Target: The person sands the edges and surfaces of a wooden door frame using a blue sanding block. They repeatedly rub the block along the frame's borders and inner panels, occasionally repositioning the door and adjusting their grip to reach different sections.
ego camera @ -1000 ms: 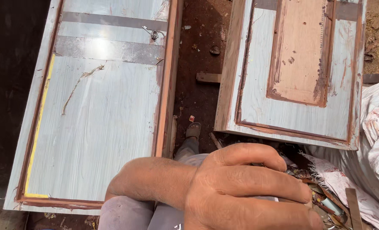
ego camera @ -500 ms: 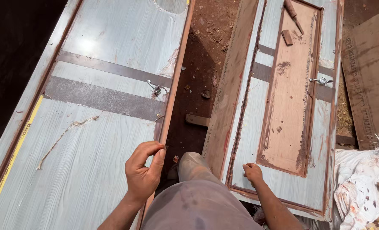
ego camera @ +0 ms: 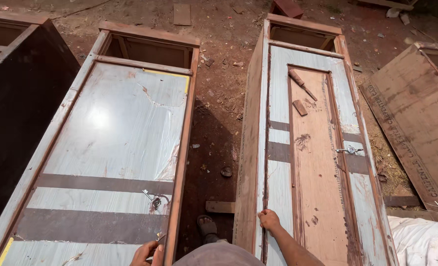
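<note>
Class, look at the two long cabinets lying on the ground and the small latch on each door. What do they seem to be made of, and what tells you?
Left cabinet and right cabinet: probably wood, brown frame edges, doors in pale grey glossy laminate or film, peeling and glaring. Left latch and right latch: likely metal, silvery shine. Right hand grips the right cabinet's edge.

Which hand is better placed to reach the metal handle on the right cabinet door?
Right, probably. The right hand already rests on the pale blue, wood-framed right cabinet, the same one carrying the small metal handle. The left hand grips the left cabinet's frame, across the dirt gap.
</note>
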